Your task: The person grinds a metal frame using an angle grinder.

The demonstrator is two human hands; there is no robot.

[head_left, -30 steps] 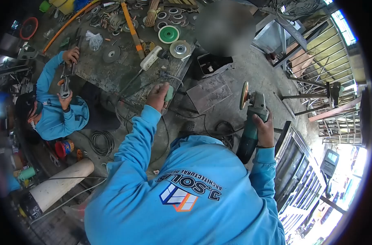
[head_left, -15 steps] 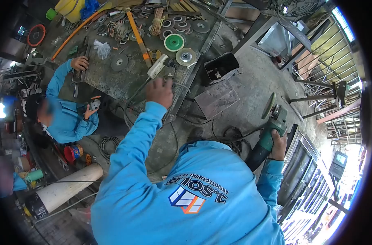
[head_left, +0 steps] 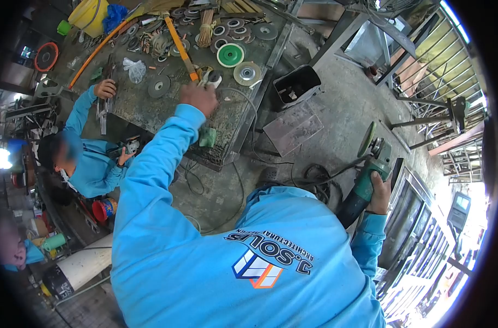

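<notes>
My left hand (head_left: 198,100) is closed around a white extension outlet (head_left: 212,78) above the worktable (head_left: 227,112); the hand hides much of the outlet. A pale cord runs from beside it over the table's edge. My right hand (head_left: 379,195) grips the green body of an angle grinder (head_left: 365,183) by its handle end, off the table. The grinder's disc (head_left: 367,139) points up and away from me. Close to my left wrist lies a green pad (head_left: 208,137). A green-rimmed disc (head_left: 230,55) and a grey flap disc (head_left: 246,73) lie beyond the outlet.
Across the table, a co-worker (head_left: 90,164) rests one hand on a metal piece and holds a small grinder (head_left: 130,146). A black bin (head_left: 297,87) stands right of the table. Cables coil on the floor (head_left: 314,183). An orange bar (head_left: 181,46) lies among several discs.
My left hand has moved left and forward from beside the outlet and closed on it; the outlet has turned. The green pad has come into view. My right hand still holds the grinder.
</notes>
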